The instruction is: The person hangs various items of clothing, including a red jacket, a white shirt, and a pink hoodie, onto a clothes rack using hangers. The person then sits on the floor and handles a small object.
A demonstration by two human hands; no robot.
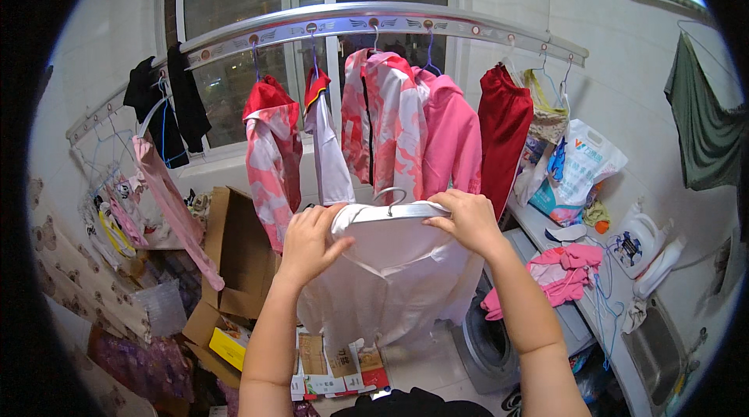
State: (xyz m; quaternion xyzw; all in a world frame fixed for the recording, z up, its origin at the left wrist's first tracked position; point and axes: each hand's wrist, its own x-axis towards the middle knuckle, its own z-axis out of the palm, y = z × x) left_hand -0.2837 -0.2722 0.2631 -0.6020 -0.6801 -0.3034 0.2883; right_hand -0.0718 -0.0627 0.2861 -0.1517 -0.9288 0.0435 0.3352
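A white garment (386, 276) hangs in front of me on a pale clothes hanger (392, 213) with a grey metal hook that points up and is free of the rail. On the left, my left hand (310, 244) grips the garment's shoulder, its thumb laid over the cloth. At the other shoulder, my right hand (465, 221) pinches the cloth and hanger end between thumb and fingers. Behind them a metal drying rail (345, 28) holds a red-and-pink patterned jacket (383, 118), a pink hoodie (447, 124) and dark red trousers (506, 118). The garment's lower part hangs above the floor.
An open cardboard box (240, 247) stands at left, near a hanging pink garment (175, 206). At right, a counter (608, 323) carries pink clothes (564, 276), blue hangers (608, 311) and a white jug (632, 244) beside a metal sink (655, 347). Below is a front-loading washing machine (485, 347).
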